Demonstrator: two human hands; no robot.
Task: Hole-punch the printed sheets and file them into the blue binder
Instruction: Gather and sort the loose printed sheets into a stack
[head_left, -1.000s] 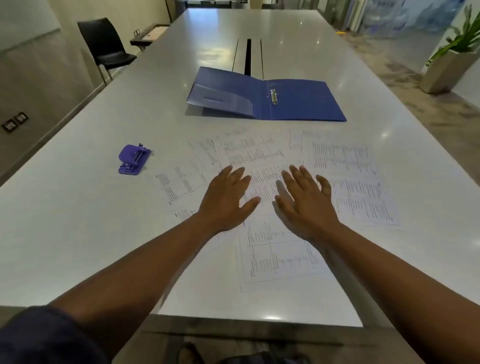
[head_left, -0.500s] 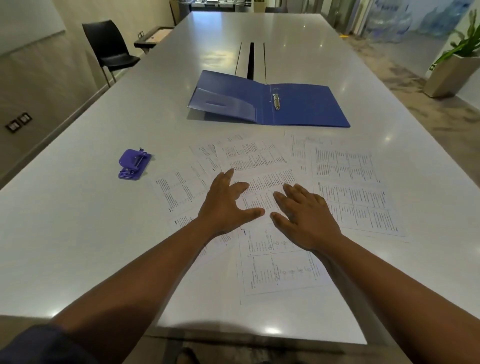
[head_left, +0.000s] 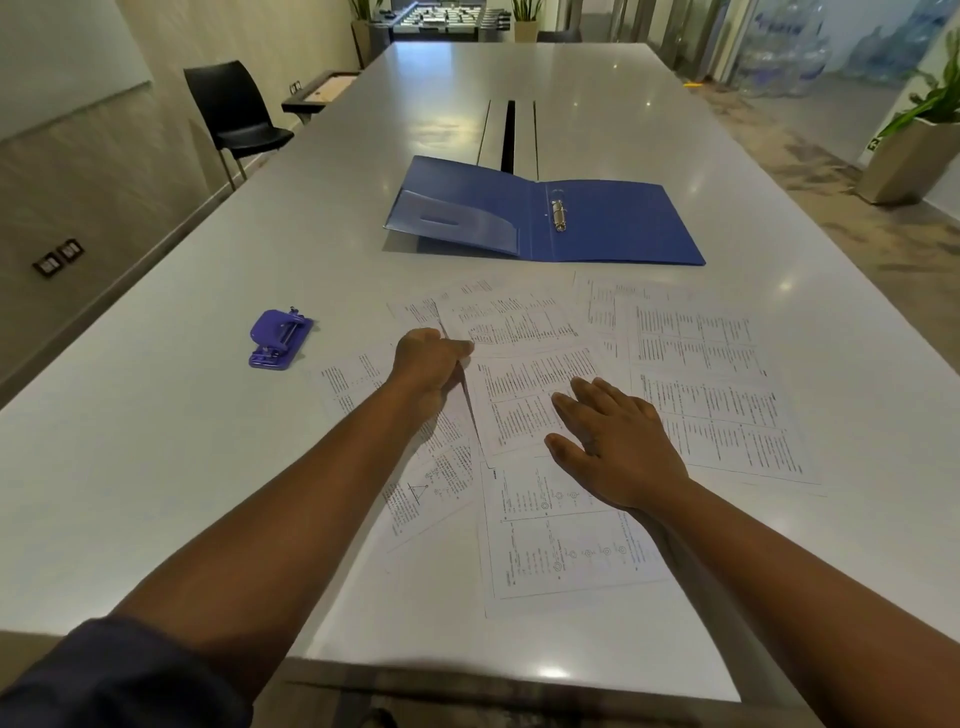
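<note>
Head view puts both of my hands over the scatter of printed sheets (head_left: 696, 384) on the near half of the long table (head_left: 156, 441). My left hand (head_left: 428, 358) is curled, thumb and fingers pinched shut on the left edge of one sheet (head_left: 524, 395) in the middle of the spread, and that edge lifts slightly off the papers under it. My right hand (head_left: 613, 447) lies flat and open on the same sheet, fingers loosely splayed, palm pressing down, gripping nothing. The sheets are thin white paper with dense small print in columns, a few with diagrams, overlapping at loose angles.

Beyond the papers, near them but not touching, the blue binder (head_left: 613, 223) lies open and flat: smooth plastic covers, a clear pocket on the left flap, a small metal ring clasp (head_left: 558, 215) along the spine. The hole punch (head_left: 280, 338) sits well to the left of my left hand, apart from the sheets: a small purple plastic block with a hinged lever. The tabletop is pale, glossy, and shows lamp reflections.
</note>
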